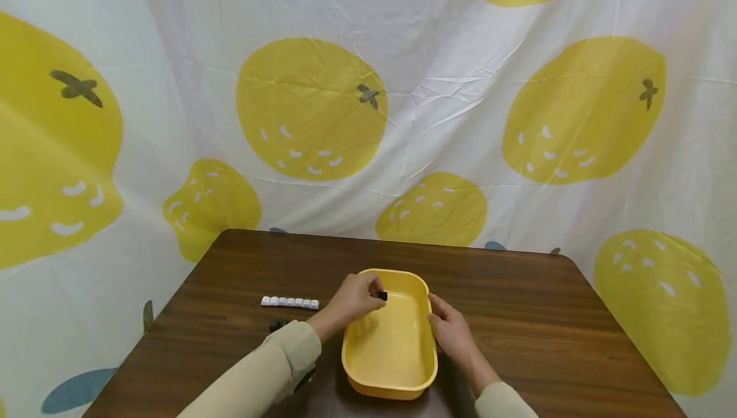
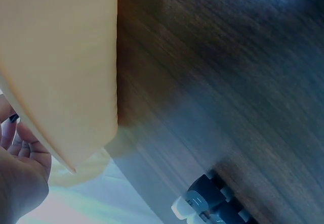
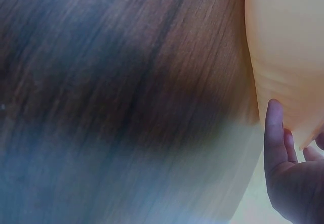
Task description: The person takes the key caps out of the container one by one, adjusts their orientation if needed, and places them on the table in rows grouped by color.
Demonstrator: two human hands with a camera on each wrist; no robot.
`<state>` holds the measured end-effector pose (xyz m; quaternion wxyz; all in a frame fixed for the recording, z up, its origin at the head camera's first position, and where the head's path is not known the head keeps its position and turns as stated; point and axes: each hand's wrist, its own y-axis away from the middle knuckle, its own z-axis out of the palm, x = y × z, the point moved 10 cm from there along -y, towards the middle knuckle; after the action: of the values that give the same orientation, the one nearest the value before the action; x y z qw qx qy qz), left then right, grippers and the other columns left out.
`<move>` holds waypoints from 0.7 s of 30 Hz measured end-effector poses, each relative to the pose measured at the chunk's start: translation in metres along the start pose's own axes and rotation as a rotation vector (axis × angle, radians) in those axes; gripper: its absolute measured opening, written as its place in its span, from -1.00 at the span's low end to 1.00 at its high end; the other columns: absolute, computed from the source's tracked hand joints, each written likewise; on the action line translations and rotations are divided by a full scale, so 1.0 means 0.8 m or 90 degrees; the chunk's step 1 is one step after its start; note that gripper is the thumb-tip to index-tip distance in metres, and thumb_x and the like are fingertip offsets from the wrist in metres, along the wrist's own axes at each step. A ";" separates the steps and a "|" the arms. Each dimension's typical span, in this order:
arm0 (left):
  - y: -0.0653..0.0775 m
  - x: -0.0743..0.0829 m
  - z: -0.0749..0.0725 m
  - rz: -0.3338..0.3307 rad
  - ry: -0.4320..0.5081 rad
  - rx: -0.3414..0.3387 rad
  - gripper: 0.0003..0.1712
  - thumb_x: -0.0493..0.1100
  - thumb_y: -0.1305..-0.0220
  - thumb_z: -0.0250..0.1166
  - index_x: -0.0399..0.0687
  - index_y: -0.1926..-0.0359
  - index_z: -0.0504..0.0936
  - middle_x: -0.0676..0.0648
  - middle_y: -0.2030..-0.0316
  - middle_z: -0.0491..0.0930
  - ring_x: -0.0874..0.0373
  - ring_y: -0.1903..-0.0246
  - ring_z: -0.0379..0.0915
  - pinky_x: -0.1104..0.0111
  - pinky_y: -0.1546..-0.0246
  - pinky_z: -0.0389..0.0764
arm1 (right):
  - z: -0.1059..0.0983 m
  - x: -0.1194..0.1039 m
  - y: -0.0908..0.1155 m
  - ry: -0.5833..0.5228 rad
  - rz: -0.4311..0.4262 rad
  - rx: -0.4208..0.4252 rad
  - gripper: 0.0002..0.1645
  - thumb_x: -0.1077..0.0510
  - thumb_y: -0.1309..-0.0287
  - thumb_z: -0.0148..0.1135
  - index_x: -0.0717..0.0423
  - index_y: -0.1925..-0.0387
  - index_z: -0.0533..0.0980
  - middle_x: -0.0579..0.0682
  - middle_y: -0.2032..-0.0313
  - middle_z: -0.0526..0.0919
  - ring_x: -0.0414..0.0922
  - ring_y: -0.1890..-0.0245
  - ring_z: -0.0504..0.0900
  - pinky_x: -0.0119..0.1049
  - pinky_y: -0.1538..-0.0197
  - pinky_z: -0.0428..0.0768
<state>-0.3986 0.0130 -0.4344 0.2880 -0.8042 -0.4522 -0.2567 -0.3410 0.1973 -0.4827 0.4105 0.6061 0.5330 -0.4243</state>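
Note:
My left hand (image 1: 359,295) is over the far left part of a yellow plastic basin (image 1: 389,386). Between its thumb and fingers it pinches a small black keycap (image 1: 382,296). At the basin's right rim, my right hand (image 1: 451,331) grips the edge, its fingers (image 3: 275,133) along the outer wall. On the table to the left lies a row of several white keycaps (image 1: 290,303). Black keycaps (image 2: 205,193) lie closer to me, partly hidden by the left sleeve in the head view.
The dark wood table (image 1: 530,315) carries the basin and the keycaps. Behind its far edge hangs a white cloth (image 1: 437,85) printed with yellow lemons. The left sleeve (image 1: 270,367) crosses the table between the black keycaps and the basin.

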 end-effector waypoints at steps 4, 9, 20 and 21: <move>0.002 0.000 -0.004 0.006 0.018 0.014 -0.77 -0.32 -0.06 0.48 -0.08 0.34 0.56 0.08 0.48 0.51 0.23 0.50 0.41 0.39 0.48 0.49 | 0.000 0.000 0.000 0.006 0.002 0.000 -0.41 0.30 -0.40 -0.02 0.27 -0.43 0.26 0.27 0.11 0.60 -0.04 0.45 0.63 -0.14 0.46 0.65; 0.002 -0.003 -0.006 0.001 0.044 0.017 -0.76 -0.33 -0.05 0.49 -0.08 0.33 0.57 0.08 0.46 0.53 0.24 0.47 0.44 0.39 0.45 0.51 | 0.000 0.001 -0.001 0.010 0.008 0.001 -0.41 0.30 -0.40 -0.03 0.26 -0.43 0.26 0.28 0.09 0.59 -0.04 0.45 0.63 -0.14 0.47 0.64; 0.003 -0.010 -0.016 -0.002 0.073 0.043 -0.78 -0.33 -0.07 0.48 -0.13 0.30 0.59 0.03 0.44 0.57 0.21 0.43 0.49 0.37 0.43 0.54 | 0.000 0.001 0.000 0.010 0.008 -0.007 -0.40 0.29 -0.42 -0.04 0.25 -0.44 0.23 0.31 0.06 0.58 -0.01 0.43 0.65 -0.12 0.46 0.65; 0.004 -0.011 -0.017 -0.004 0.072 0.046 -0.78 -0.32 -0.07 0.49 -0.13 0.29 0.59 0.03 0.44 0.57 0.21 0.43 0.49 0.38 0.43 0.54 | -0.001 0.001 0.000 0.011 0.007 -0.007 -0.40 0.29 -0.42 -0.04 0.25 -0.44 0.23 0.32 0.05 0.58 0.00 0.42 0.66 -0.12 0.46 0.66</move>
<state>-0.4021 -0.0030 -0.4316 0.3412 -0.7759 -0.4468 -0.2863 -0.3412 0.1980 -0.4833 0.4117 0.6106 0.5353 -0.4137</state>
